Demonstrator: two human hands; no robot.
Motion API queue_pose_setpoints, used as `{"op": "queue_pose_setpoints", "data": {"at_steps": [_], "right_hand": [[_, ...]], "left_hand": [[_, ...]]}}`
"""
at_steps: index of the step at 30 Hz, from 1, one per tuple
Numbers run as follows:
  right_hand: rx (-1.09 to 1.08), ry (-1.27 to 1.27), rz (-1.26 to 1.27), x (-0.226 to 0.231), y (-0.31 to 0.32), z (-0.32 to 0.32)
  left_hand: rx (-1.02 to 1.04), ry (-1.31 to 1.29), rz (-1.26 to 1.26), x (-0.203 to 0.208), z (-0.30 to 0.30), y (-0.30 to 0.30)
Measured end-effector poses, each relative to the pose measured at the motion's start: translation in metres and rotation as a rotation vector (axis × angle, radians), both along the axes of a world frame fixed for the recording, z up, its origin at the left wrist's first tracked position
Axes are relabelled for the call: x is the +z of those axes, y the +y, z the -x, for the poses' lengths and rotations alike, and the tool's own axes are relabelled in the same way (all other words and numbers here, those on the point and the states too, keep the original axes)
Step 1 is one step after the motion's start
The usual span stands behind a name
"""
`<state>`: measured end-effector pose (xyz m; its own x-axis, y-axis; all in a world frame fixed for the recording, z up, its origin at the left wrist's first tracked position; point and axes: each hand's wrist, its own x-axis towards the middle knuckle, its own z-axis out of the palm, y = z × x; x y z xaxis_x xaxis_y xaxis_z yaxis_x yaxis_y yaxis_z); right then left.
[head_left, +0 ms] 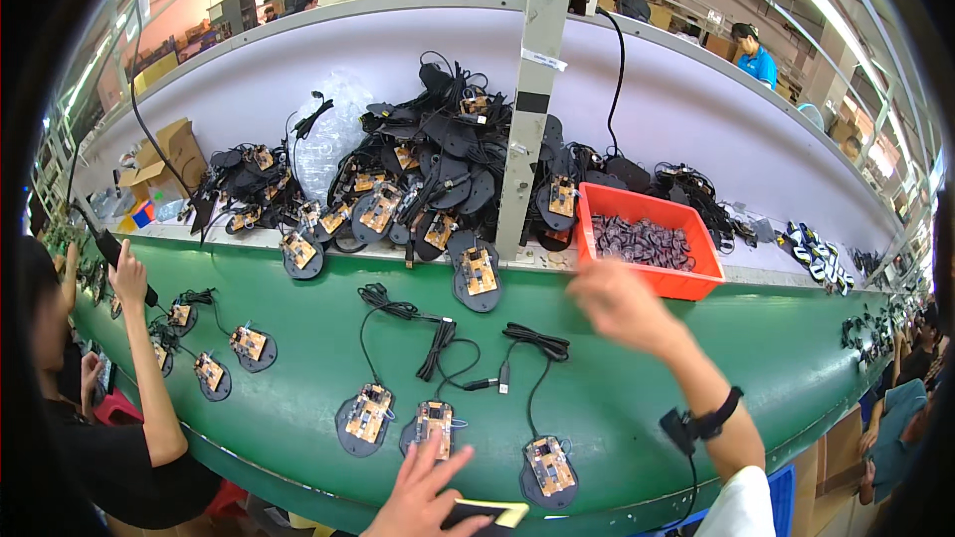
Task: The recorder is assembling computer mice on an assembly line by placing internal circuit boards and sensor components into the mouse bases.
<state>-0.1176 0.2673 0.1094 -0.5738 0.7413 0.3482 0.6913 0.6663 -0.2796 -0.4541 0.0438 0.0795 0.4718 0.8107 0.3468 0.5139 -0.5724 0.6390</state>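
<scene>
My left hand (423, 492) reaches in from the lower edge, fingers spread over the middle one of three round black bases with tan circuit boards (435, 422). Beside its palm is a dark flat piece with a pale yellow edge (509, 514); whether the hand bears it is unclear. Another board on a black base (364, 414) lies to the left, and a third board (549, 465) to the right, each with a black cable. My right hand (622, 306), smeared by motion, is at the near left side of a red bin (686, 285) of small dark parts.
A green belt (637, 388) runs across. Behind it a heap of black bases and cables (428, 159) leans by a grey post (530, 119). At left a co-worker's hand (127, 273) grips a black corded tool (109, 247), near several boards. White-and-black parts (818, 257) lie far right.
</scene>
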Motion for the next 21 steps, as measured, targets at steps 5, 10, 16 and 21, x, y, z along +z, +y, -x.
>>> {"op": "queue_pose_setpoints", "data": {"at_steps": [5,10,16,21], "right_hand": [[-0.388,-0.365,0.192,-0.001,0.113,-0.055],[-0.342,-0.457,0.313,-0.047,0.126,-0.089],[-0.312,-0.249,0.177,-0.046,0.090,-0.088],[-0.577,0.122,0.189,-0.040,0.074,-0.114]], "left_hand": [[-0.431,-0.073,0.126,0.005,-0.053,-0.019],[-0.180,-0.131,0.271,0.020,-0.027,-0.073],[-0.008,-0.452,0.438,0.085,0.055,-0.113],[-0.094,-0.702,0.594,0.122,0.090,-0.125]]}}
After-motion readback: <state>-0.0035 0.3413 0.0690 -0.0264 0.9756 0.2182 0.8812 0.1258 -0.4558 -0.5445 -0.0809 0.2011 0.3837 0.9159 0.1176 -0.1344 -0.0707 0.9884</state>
